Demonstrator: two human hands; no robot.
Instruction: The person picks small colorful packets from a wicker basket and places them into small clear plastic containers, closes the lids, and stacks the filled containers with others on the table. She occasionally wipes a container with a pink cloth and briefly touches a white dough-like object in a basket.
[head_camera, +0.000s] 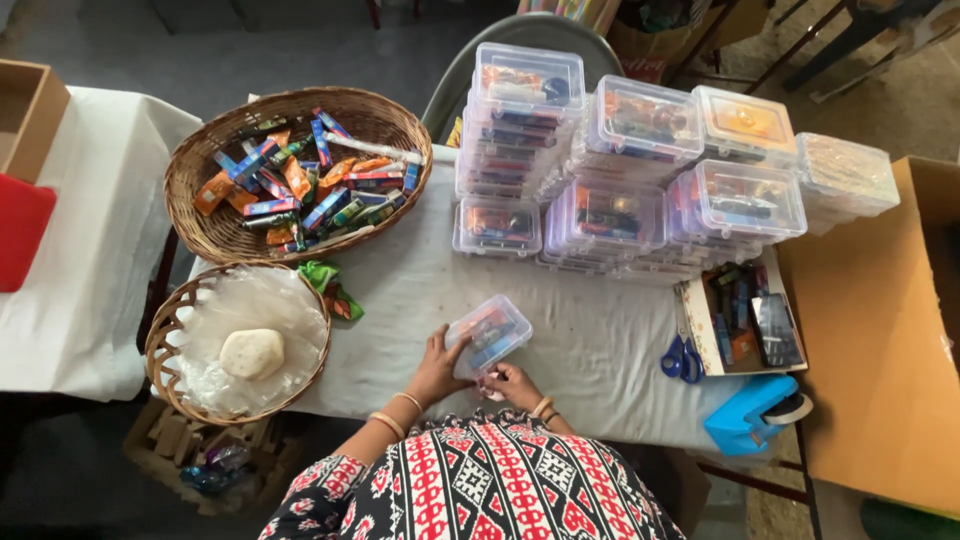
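Observation:
A small clear plastic box (490, 334) with coloured items inside rests tilted on the white tablecloth (590, 340) near the front edge. My left hand (437, 366) grips its left side. My right hand (514, 384) holds its lower front corner. Both wrists carry bangles, and my patterned red, black and white sleeve fills the bottom of the view.
Stacks of filled clear boxes (640, 180) stand at the back. A wicker basket of wrapped sweets (300, 175) sits at left, a smaller basket with plastic sheet and a pale lump (240, 345) below it. Blue scissors (682, 358), a tray of items (745, 320) and a blue tape dispenser (755, 412) lie at right.

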